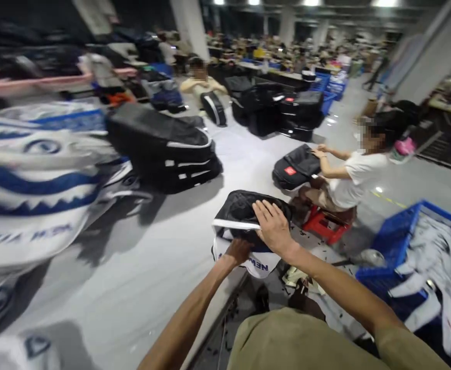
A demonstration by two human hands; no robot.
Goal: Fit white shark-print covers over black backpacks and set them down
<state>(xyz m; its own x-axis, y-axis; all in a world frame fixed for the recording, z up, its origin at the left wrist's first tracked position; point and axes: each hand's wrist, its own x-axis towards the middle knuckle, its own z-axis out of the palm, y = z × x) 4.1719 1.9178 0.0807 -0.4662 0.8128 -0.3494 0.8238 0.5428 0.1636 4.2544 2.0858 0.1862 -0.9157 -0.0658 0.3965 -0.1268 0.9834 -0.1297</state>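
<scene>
A long grey table (132, 267) runs away from the person, with a stack of black bags (163, 149) further along it. At its near edge sits a black bag (244, 208) on a white printed sack (256, 262). The step looks like bagging: the right hand (273, 226) lies flat and open on the bag, pressing, while the left hand (238, 251) grips the sack's edge beneath. Sliding the bag in would call for holding that mouth open.

dim hall, blurred warped edges
</scene>
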